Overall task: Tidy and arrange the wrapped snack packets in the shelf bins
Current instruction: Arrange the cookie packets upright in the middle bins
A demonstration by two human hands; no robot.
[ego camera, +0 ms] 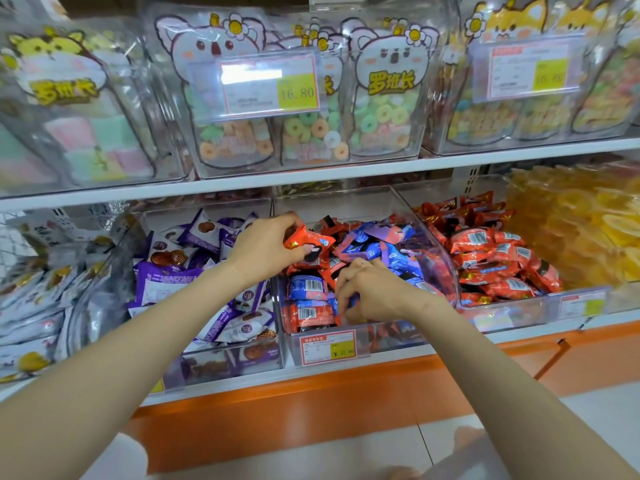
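Scene: shop shelf, both my bare arms reaching into the middle bin [346, 202] of the lower shelf.
Left hand: my left hand [266, 249] hovers over the bin's back left corner, thumb and fingertips pinching one red packet [308, 241] lifted clear of the heap.
Right hand: my right hand [370, 291] is low at the bin's front wall, fingers curled down and closed on the front packets [349, 303]. How many it holds I cannot tell.
Task's thing: the mixed heap [381, 247] of red and blue-purple packets fills the middle bin, just above its price label [327, 346].
Done so far: by my judgement, little. Red and blue wrappers lie jumbled at all angles, with a few along the front standing on edge.
Left to do: most of this bin. The purple packets [180, 282] in the bin to the left look loosely tumbled too, while the red packets [491, 258] in the bin to the right lie more evenly.
Count, hands: two, both busy.
Count, bins: three clear bins of wrapped packets in plain view, with a bin of yellow slices [571, 230] further right.
Count, packets: one raised; those in the heaps are too many and too overlapped to number.
Count, colours in my bin: two main kinds, red and blue-purple.
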